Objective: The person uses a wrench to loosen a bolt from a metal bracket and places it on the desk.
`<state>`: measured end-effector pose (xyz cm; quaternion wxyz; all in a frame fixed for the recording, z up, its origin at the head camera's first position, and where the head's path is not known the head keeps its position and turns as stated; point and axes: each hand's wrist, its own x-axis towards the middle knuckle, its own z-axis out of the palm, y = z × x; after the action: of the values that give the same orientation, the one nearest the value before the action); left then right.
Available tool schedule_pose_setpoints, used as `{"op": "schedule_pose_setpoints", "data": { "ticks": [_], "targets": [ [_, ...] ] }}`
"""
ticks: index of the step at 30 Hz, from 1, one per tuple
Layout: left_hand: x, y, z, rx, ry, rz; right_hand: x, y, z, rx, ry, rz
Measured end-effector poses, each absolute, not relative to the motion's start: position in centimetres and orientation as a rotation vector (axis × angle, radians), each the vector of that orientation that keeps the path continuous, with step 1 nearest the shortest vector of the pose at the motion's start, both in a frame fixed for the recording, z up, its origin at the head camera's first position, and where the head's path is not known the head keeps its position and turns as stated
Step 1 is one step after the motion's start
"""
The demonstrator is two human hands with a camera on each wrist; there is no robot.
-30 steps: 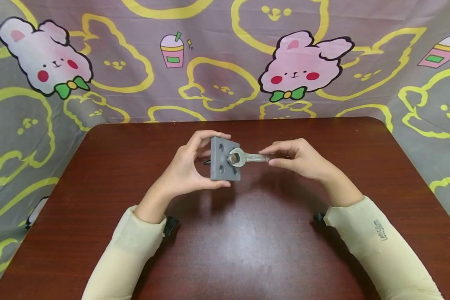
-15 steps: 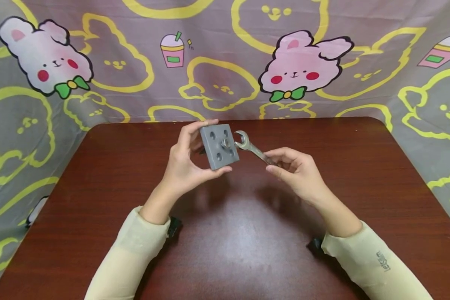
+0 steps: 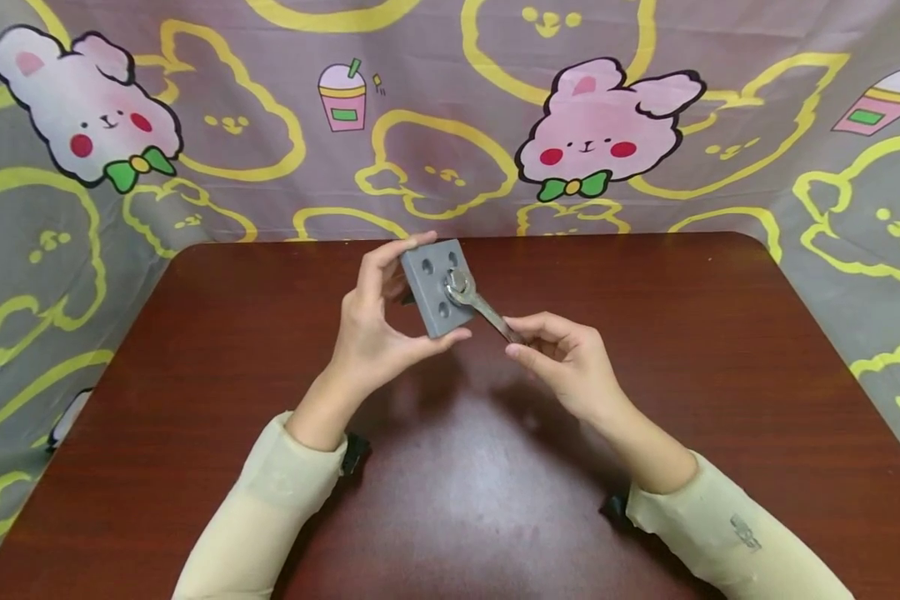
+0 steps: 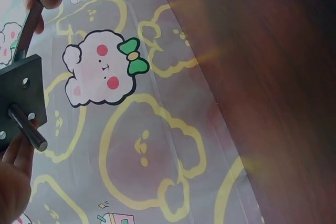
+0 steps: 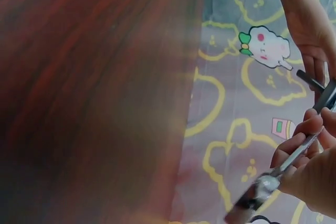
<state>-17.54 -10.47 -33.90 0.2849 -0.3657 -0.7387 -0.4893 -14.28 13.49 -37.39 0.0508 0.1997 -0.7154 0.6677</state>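
The left hand [image 3: 375,333] is just left of the gray plate [image 3: 432,289], and its grip pinches the plate's top and bottom edges. The plate is tilted and held up over the brown bench [image 3: 450,500]. A metal bolt [image 3: 457,278] goes through the plate, and its long screw part [image 4: 27,128] pokes out the back. The right hand [image 3: 566,358] is to the plate's right, with its grip pinching the wrench [image 3: 487,313]. The wrench's open end meets the bolt on the plate's front; I can't tell how snugly. Behind the plate hangs a bunny cloth [image 3: 420,50].
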Motion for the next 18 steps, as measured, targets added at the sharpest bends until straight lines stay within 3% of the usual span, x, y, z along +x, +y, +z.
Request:
{"op": "schedule_pose_setpoints", "data": {
  "ticks": [9, 18],
  "targets": [
    [-17.4, -10.9, -33.3, -1.071, -2.04, -1.408, -15.4, 14.1, -37.7, 0.653, -2.222, 1.926],
    [-16.9, -12.3, -32.0, -1.212, -2.183, -1.582, -17.5, 15.2, -37.7, 0.967, -2.22, 1.909]
  ]
}}
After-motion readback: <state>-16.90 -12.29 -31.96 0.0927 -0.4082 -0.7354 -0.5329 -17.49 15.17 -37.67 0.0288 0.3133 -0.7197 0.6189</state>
